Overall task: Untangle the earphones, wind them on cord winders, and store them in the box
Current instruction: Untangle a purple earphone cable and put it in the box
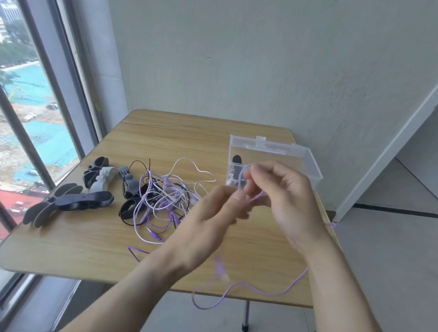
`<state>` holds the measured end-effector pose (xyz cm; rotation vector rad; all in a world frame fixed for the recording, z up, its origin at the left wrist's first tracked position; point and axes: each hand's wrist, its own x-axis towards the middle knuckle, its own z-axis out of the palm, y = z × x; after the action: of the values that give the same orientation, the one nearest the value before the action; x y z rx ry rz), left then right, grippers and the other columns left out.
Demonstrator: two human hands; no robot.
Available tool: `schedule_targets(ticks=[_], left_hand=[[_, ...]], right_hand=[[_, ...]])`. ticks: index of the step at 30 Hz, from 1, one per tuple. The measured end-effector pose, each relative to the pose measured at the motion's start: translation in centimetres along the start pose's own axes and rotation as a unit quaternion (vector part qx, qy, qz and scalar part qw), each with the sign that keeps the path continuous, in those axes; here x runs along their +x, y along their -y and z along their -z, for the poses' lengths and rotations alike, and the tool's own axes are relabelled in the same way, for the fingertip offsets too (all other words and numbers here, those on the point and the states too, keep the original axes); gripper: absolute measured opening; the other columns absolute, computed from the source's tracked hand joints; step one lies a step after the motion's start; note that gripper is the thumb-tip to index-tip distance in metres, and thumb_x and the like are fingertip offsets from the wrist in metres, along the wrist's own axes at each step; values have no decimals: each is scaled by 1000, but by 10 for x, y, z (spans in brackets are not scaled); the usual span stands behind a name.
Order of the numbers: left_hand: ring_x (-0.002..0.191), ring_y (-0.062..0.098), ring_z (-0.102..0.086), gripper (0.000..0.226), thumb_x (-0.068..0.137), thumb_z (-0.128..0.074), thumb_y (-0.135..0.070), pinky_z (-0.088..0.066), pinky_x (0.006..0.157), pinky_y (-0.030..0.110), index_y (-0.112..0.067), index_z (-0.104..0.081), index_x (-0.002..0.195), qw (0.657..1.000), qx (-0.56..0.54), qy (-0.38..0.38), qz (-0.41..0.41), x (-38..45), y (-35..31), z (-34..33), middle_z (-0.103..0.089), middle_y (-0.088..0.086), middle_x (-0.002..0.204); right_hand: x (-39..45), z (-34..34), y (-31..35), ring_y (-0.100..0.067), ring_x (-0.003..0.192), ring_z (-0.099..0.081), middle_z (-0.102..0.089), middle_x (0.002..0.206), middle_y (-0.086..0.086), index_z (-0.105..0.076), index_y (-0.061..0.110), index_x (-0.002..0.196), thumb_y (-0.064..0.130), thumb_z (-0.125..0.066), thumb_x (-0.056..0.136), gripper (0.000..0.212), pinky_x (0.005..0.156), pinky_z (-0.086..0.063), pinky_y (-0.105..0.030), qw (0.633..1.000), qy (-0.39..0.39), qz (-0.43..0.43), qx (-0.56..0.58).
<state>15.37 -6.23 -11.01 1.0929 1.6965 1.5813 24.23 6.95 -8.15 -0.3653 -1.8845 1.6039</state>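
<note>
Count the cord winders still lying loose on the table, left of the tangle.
About 5, bunched at the table's left: one dark, one white, one grey, a large dark one, and a flat-lobed one nearest the edge. More may hide under the earphone tangle.

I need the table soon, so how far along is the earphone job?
Early. Done: one wound black winder seems to sit in the clear box. In hand: both hands, left and right, hold a purple earphone cord. Left: the tangled pile and the empty winders.
</note>
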Motion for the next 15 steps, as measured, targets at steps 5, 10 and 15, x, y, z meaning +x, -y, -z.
schedule_targets(ticks=[5, 10, 15], left_hand=[[80, 24, -73, 18, 98, -56, -24, -56, 86, 48, -16, -66, 112, 1000, -1, 10, 11, -3, 4, 2, -76, 7, 89], [75, 22, -70, 17, 94, -66, -18, -54, 70, 28, -11, -70, 110, 999, 7, 48, 9, -5, -2, 29, -74, 8, 90], [75, 21, -65, 44, 87, -66, -41, -49, 67, 23, -6, -63, 114, 988, -60, 135, 40, -9, -5, 38, -68, 7, 92]], right_hand=[[-1, -8, -2, -16, 55, -54, -55, 60, -4, -74, 8, 89, 17, -60, 99, 20, 59, -51, -33, 999, 1, 3, -52], [2, 0, 1, -8, 41, -38, -45, 41, 16, -74, 5, 90, 15, -60, 99, 20, 56, -47, -36, 996, -55, -26, -66], [2, 4, 4, -14, 40, -29, -33, 40, 11, -75, 6, 89, 16, -62, 98, 19, 51, -50, -35, 996, -35, -71, -35]])
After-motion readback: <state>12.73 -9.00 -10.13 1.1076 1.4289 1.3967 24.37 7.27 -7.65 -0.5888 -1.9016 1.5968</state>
